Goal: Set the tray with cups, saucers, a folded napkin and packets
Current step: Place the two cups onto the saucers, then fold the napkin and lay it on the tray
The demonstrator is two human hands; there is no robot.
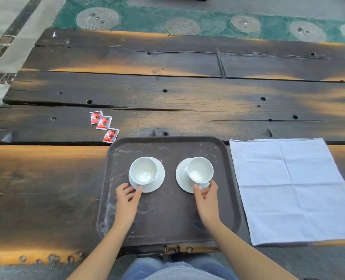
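Note:
A dark brown tray (168, 223) lies on the wooden table in front of me. On it stand two white cups, each on a white saucer: the left cup (143, 170) on its saucer (157, 181), the right cup (200, 169) on its saucer (181, 178). My left hand (127, 201) pinches the near rim of the left saucer. My right hand (207, 199) grips the near rim of the right saucer. A white napkin (293, 188) lies unfolded flat to the right of the tray. Three red packets (104, 125) lie on the table beyond the tray's far left corner.
The table (167, 91) is made of dark, weathered planks with cracks and holes, and it stretches far beyond the tray. Its near edge runs just below the tray. My knees in jeans (177, 267) show under it. Patterned green floor (208, 23) lies past the far edge.

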